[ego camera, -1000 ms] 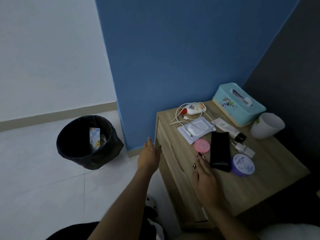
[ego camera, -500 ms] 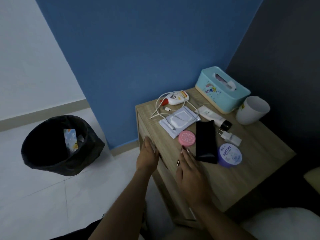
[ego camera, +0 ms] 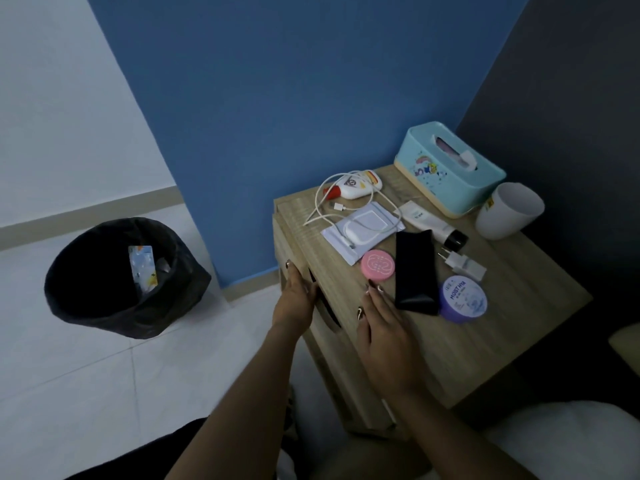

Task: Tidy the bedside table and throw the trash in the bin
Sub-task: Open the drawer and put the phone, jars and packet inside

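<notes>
The wooden bedside table point(ego camera: 491, 341) carries a black flat case point(ego camera: 414, 271), a pink round tin point(ego camera: 378, 265), a purple jar point(ego camera: 463, 298), a white plug point(ego camera: 462, 265), a white tube point(ego camera: 427, 221), a white packet point(ego camera: 362, 230), a white cable point(ego camera: 341, 206) and a red-capped bottle point(ego camera: 358, 184). My right hand point(ego camera: 384, 327) lies flat on the tabletop, fingertips beside the black case and holding nothing. My left hand point(ego camera: 296, 299) rests against the drawer front by its handle slot, fingers straight. The black-lined bin point(ego camera: 104, 306) stands on the floor to the left.
A teal tissue box point(ego camera: 450, 171) and a tilted white cup point(ego camera: 507, 211) stand at the table's back right, against the blue wall. A printed card point(ego camera: 142, 268) lies inside the bin. White tiled floor lies between bin and table. A pale bed edge shows at lower right.
My left hand has moved from the air beside the table onto the drawer front. My right hand has stayed beside the black case. My view has swung a little.
</notes>
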`<state>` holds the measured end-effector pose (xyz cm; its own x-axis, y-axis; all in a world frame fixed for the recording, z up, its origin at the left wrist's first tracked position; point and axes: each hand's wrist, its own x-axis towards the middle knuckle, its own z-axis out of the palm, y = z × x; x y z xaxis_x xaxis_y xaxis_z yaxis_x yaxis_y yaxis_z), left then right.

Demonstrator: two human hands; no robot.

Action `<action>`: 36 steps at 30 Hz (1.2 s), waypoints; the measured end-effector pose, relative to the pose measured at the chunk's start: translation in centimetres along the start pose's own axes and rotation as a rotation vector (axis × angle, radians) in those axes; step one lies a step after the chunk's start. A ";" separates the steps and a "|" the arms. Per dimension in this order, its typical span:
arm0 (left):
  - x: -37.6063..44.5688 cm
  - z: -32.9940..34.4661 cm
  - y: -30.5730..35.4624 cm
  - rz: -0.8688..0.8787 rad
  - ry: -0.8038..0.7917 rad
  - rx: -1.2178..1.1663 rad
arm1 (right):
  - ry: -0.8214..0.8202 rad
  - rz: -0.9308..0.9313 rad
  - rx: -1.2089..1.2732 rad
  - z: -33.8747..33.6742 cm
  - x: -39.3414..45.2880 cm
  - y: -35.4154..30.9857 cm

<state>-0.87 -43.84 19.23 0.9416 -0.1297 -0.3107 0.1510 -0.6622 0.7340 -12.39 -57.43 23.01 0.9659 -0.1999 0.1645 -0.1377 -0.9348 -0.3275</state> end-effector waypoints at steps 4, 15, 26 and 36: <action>-1.0 -1.4 -1.5 0.087 0.047 -0.037 | -0.005 0.006 -0.002 0.2 0.1 0.2; -3.9 -7.5 -6.5 0.167 0.072 0.029 | -0.018 0.013 0.007 -0.3 0.1 0.1; -6.0 -10.9 -10.0 0.134 0.083 0.054 | 0.016 0.008 0.036 -0.3 0.0 0.0; -7.1 -12.4 -11.3 0.124 0.125 0.064 | 0.017 -0.005 0.073 -0.3 0.0 0.2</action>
<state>-5.50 -26.30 20.68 0.9825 -0.1232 -0.1400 0.0159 -0.6928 0.7210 -12.44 -57.73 23.22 0.9626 -0.2007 0.1822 -0.1158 -0.9122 -0.3931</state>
